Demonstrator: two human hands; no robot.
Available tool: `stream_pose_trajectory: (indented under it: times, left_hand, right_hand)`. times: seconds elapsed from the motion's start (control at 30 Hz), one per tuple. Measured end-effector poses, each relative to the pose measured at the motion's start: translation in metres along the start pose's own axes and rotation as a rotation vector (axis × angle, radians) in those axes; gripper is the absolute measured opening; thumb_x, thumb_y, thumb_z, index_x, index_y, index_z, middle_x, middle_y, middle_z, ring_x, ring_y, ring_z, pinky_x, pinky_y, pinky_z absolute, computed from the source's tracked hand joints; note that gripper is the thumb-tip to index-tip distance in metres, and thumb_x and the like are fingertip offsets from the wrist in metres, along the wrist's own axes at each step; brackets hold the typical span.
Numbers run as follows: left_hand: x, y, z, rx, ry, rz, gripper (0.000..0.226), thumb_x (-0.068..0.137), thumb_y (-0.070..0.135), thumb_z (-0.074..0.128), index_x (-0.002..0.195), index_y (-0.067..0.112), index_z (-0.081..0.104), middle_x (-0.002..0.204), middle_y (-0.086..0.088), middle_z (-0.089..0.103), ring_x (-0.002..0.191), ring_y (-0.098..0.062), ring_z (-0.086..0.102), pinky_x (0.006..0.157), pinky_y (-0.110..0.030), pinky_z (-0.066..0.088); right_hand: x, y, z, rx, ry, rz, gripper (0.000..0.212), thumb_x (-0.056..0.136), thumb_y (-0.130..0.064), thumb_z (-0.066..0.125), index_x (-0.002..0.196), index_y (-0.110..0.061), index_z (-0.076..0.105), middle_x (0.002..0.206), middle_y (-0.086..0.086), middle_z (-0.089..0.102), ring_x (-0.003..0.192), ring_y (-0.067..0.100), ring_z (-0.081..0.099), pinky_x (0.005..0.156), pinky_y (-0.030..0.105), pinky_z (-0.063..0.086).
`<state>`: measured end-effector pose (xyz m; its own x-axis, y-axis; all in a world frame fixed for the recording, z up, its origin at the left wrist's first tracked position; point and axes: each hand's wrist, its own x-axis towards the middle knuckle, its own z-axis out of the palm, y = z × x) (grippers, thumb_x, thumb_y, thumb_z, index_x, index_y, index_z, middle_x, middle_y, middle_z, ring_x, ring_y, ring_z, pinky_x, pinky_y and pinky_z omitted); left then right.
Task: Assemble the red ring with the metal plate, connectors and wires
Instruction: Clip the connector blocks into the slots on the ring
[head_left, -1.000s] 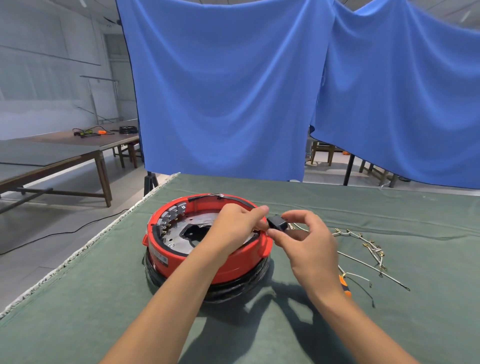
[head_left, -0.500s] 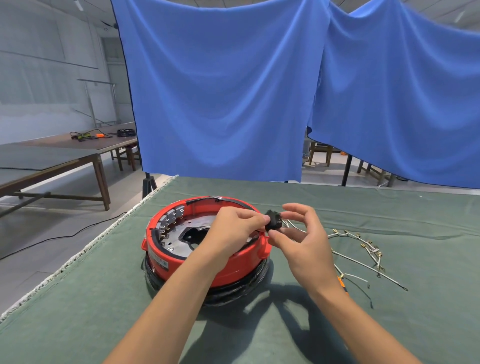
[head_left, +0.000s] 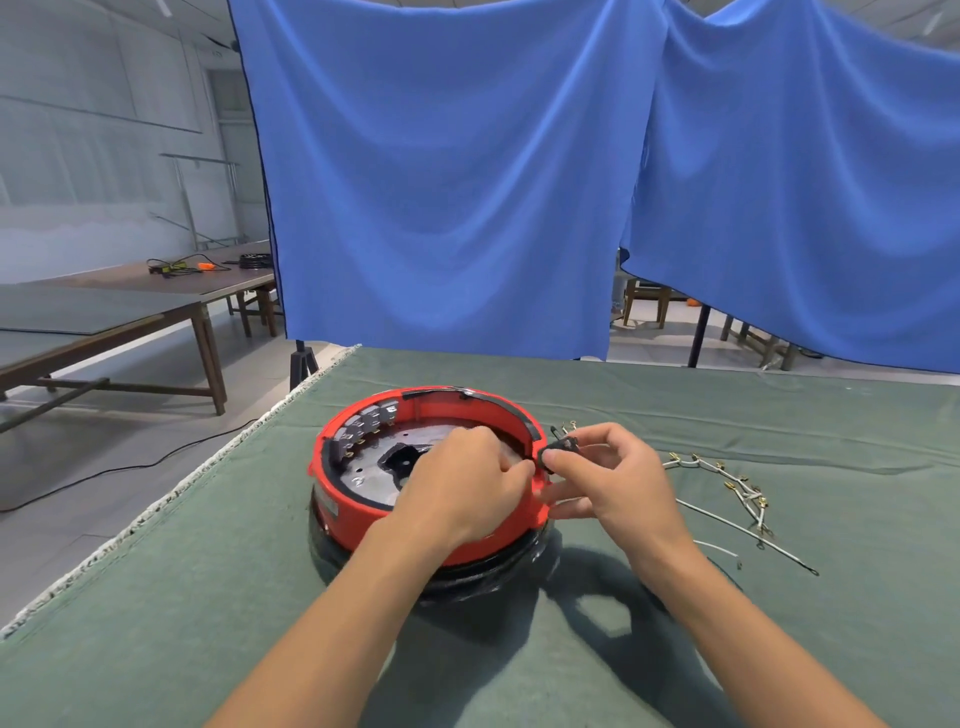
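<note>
Here we take the red ring as our landmark: it sits on a black base on the green cloth that covers the table. Inside the ring lies the metal plate, with a dark opening at its middle, and along the ring's far-left inner wall we see a row of grey connectors standing side by side.

Our left hand reaches over the near-right part of the ring, fingers curled down over the plate with the fingertips at the ring's right rim; what they grip, if anything, we cannot tell, since the knuckles hide it. Our right hand is just outside that same right rim, and its thumb and forefinger pinch a small black connector (a thin lead seems to stick out of its far end). The connector is at the rim's top edge, touching or nearly touching it, right beside the left fingertips.

Well to the right of the ring, a loose bundle of white wires with small brass-coloured terminals lies spread on the cloth, apart from both hands. Behind the ring hang blue drapes, and far to its left stands a wooden table with cables on top.
</note>
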<state>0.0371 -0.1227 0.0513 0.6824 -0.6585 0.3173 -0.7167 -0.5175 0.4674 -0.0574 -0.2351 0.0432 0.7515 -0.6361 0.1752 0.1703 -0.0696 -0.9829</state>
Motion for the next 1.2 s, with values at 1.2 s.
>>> stream_pose_trajectory:
  times: [1.2]
  left_hand:
    - [-0.026,0.0,0.007,0.215,0.175,0.262,0.031,0.093,0.041,0.042,0.097,0.023,0.067,0.09,0.0,0.071,0.088,-0.023,0.063,0.074,-0.037,0.048]
  right_hand:
    - [-0.03,-0.033,-0.023,-1.026,-0.795,0.327,0.025,0.072,-0.04,0.076,0.079,-0.021,0.061,0.065,-0.011,0.066,0.055,0.005,0.063,0.041,0.016,0.043]
